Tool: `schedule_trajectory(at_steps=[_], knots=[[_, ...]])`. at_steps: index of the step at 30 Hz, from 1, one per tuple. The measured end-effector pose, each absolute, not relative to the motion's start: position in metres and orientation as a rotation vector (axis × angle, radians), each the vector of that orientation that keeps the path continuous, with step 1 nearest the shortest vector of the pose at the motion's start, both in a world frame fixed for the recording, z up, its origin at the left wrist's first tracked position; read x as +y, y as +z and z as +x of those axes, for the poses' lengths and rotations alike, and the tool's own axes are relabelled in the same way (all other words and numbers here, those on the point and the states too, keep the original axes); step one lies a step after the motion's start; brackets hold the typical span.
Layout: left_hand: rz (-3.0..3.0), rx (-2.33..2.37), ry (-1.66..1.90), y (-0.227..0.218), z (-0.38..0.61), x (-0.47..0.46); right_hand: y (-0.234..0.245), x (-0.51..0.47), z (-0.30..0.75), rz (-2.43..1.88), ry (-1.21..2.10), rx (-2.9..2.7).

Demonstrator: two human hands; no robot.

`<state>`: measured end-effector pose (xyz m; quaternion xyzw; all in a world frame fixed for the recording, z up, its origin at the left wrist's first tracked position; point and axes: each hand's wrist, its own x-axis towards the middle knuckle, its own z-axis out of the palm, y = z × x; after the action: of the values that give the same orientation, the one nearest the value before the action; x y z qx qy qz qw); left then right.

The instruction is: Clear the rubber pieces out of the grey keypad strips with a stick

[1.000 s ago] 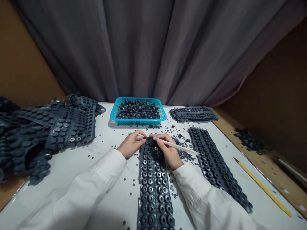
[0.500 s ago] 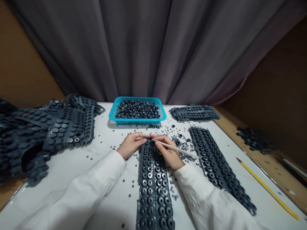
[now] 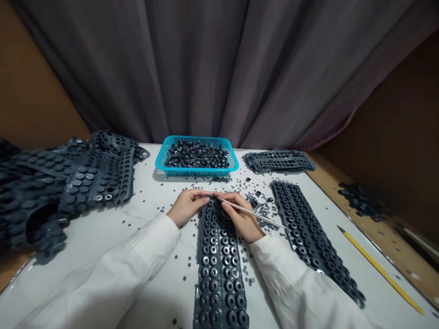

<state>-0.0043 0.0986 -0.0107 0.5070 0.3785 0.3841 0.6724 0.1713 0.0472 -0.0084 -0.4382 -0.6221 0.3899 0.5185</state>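
Note:
A dark grey rubber sheet (image 3: 219,274) with rows of raised rings runs from the near edge up to my hands. My left hand (image 3: 188,206) pinches its far left end between thumb and fingers. Held in my right hand (image 3: 242,217) is a thin white stick (image 3: 257,214), its tip at the sheet's far end near my left fingertips and its tail slanting to the right. The right fingers also rest on the sheet's far end. What lies right at the stick's tip is too small to make out.
Beyond my hands stands a blue basket (image 3: 197,171) of small dark rubber parts. Similar sheets lie piled at left (image 3: 92,178), stacked at back right (image 3: 279,161) and singly at right (image 3: 315,237). A yellow pencil (image 3: 380,269) lies far right. Small dark discs (image 3: 264,212) are scattered about.
Both hands keep their hold on the sheet and stick almost unmoved. The view has shifted very slightly.

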Motion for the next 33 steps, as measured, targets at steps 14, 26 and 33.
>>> schedule_trajectory(at_steps=[14, 26, 33], knots=[[1.219, 0.894, 0.839, -0.005, -0.006, 0.098, -0.007, 0.044, 0.170, -1.078, 0.578, -1.831], [1.318, 0.937, 0.897, -0.010, -0.005, 0.099, -0.015, 0.050, 0.170, -1.002, 0.192, -2.150], [1.339, 0.927, 0.902, -0.011, -0.005, 0.100, -0.012, 0.047, 0.169, -0.999, 0.076, -2.216]])
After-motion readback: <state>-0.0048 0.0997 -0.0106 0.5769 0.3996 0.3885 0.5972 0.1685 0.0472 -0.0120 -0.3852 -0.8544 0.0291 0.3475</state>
